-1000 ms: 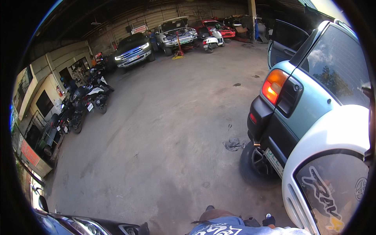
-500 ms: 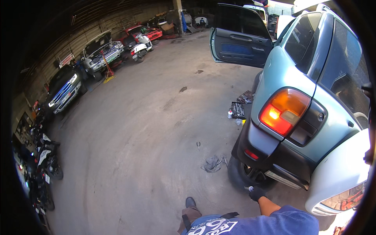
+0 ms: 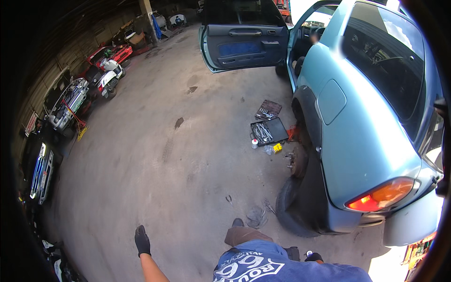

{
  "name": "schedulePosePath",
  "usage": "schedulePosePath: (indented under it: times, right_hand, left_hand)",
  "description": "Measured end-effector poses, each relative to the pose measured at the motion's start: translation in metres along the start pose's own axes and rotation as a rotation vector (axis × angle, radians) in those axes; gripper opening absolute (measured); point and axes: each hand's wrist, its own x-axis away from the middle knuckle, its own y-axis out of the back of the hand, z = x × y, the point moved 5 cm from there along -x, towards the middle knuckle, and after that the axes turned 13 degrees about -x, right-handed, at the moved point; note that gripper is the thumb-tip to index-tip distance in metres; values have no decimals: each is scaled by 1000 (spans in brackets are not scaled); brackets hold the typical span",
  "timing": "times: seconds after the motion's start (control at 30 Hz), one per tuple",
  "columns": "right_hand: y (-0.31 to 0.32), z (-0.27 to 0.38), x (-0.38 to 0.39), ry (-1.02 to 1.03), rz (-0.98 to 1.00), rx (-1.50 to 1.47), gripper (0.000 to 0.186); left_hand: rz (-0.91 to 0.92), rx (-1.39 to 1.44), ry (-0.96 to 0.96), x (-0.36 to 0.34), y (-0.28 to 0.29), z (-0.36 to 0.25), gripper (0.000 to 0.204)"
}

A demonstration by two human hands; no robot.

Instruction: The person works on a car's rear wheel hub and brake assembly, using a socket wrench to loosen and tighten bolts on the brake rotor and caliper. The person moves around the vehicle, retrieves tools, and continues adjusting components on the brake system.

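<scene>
My left hand (image 3: 142, 240), in a black glove, reaches forward over the concrete floor at the lower left. It is open and holds nothing; its fingers are stretched out. Low by my right side, my right hand (image 3: 318, 258), also gloved, is partly hidden by my blue shirt. A small silvery, round-ended thing (image 3: 308, 254) pokes out of its grip; I cannot make out its kind. Ahead of that hand, a black tyre (image 3: 289, 207) is by the rear bumper of a light-blue car (image 3: 371, 141). A grey rag (image 3: 256, 217) and pliers (image 3: 229, 199) lie nearby.
An open toolbox (image 3: 268, 132), a socket set (image 3: 268, 110), a white bottle (image 3: 254, 143) and a yellow box (image 3: 277, 147) are beside the exposed brake hub (image 3: 297, 161). The car door (image 3: 244, 42) hangs open; a person (image 3: 314, 39) is there. Vehicles line the left wall.
My view has shifted forward along the car. My left hand has come into view at the lower left. My right hand, still gripping the silvery thing, is lower and nearer my body.
</scene>
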Motion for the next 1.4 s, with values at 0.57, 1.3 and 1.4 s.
schedulePosePath:
  times: [0.57, 1.3, 1.4]
  right_hand:
    - [57, 398, 35, -37, -33, 9, 35]
    - [138, 741, -127, -350, -125, -557, 48]
    - [168, 758, -163, -225, -137, -710, 45]
  left_hand:
    - [1207, 168, 356, -206, -287, -149, 54]
    - [862, 76, -335, -921, -326, -451, 41]
    - [1259, 53, 25, -853, -362, -443, 47]
